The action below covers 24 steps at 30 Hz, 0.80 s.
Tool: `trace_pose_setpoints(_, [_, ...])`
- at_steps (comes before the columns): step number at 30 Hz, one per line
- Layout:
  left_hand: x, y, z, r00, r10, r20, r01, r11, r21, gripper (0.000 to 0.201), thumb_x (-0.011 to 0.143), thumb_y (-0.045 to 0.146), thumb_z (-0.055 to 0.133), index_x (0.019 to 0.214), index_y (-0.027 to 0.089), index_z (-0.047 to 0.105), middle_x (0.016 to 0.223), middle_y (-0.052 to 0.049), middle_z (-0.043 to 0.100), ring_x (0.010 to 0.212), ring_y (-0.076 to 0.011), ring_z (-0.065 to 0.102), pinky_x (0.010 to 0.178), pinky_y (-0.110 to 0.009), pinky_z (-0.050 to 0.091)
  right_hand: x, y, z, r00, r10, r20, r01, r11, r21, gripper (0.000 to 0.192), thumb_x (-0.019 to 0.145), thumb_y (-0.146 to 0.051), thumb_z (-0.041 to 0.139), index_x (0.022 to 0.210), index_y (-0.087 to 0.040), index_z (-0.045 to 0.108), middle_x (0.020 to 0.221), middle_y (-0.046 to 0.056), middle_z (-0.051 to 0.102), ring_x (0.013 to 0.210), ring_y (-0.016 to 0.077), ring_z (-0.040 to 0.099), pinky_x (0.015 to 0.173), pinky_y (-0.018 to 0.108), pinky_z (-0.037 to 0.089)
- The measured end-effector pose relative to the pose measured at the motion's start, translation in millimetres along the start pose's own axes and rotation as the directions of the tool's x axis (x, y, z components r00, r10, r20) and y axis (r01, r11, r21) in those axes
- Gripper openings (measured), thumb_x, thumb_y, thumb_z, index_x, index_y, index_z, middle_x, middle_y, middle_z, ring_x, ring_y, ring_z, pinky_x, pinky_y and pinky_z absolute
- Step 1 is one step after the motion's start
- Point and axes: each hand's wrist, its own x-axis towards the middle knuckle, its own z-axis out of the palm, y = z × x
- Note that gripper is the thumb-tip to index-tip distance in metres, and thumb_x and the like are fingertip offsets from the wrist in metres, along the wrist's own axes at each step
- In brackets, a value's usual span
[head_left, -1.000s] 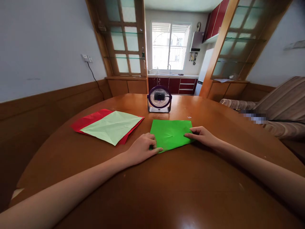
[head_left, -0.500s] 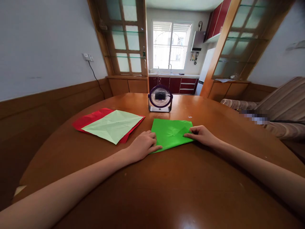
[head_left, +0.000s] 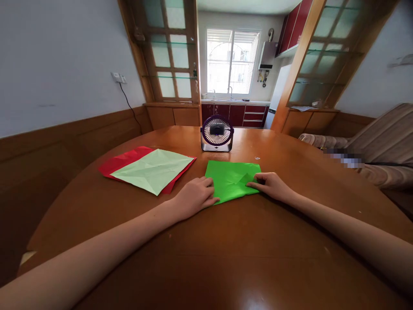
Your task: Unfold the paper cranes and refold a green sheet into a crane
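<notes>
A bright green sheet of paper (head_left: 230, 176) lies in front of me on the table, with crease lines showing near its middle. My left hand (head_left: 197, 193) rests on its left edge, fingers curled over and the thumb along the near corner. At the right edge, my right hand (head_left: 271, 186) pinches the paper between thumb and forefinger, and a small part of it lifts near the fingertips. The left corner of the sheet is covered by my left fingers.
Left of the green sheet, a creased pale green paper (head_left: 153, 170) overlaps red paper (head_left: 129, 158). Behind stands a small purple desk fan (head_left: 217, 132). All are on the brown wooden table (head_left: 206, 258). A striped sofa (head_left: 383, 137) is at the right.
My right hand has shifted slightly left with its edge of the green paper. My left hand has moved only a little on the left edge.
</notes>
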Motion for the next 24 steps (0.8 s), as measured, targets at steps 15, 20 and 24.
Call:
trace_pose_setpoints(15, [7.6, 35.5, -1.2, 0.962, 0.213, 0.17, -0.155, 0.941, -0.301, 0.059, 0.1, 0.044, 0.037, 0.148, 0.012, 0.03, 0.154, -0.014, 0.027, 0.143, -0.0251, 0.026, 0.117, -0.04, 0.027, 1.7, 0.8, 1.3, 1.0, -0.009, -0.014, 0.008, 0.998, -0.061, 0.051, 0.085, -0.062, 0.052, 0.059, -0.019, 0.042, 0.058, -0.004, 0.038, 0.056, 0.0107, 0.034, 0.053, 0.025, 0.027])
trace_pose_setpoints(20, [9.4, 33.8, -5.4, 0.946, 0.224, 0.236, -0.123, 0.918, -0.378, 0.07, 0.097, 0.055, 0.034, 0.152, 0.012, 0.021, 0.156, -0.014, 0.018, 0.146, -0.0262, 0.016, 0.12, -0.043, 0.017, 1.9, 0.9, 2.3, 0.999, -0.014, -0.033, 0.011, 0.997, -0.08, 0.053, 0.085, -0.065, 0.051, 0.06, -0.019, 0.043, 0.056, -0.004, 0.039, 0.055, 0.0107, 0.035, 0.053, 0.025, 0.028])
trace_pose_setpoints(24, [9.9, 33.9, -5.5, 0.934, 0.227, 0.277, -0.112, 0.919, -0.377, 0.075, 0.097, 0.058, 0.031, 0.152, 0.009, 0.017, 0.157, -0.014, 0.014, 0.147, -0.0256, 0.011, 0.121, -0.04, 0.012, 2.9, 0.0, 2.9, 0.999, -0.014, -0.047, 0.01, 0.996, -0.089, 0.053, 0.085, -0.065, 0.05, 0.06, -0.019, 0.045, 0.056, -0.004, 0.042, 0.054, 0.011, 0.037, 0.052, 0.025, 0.029])
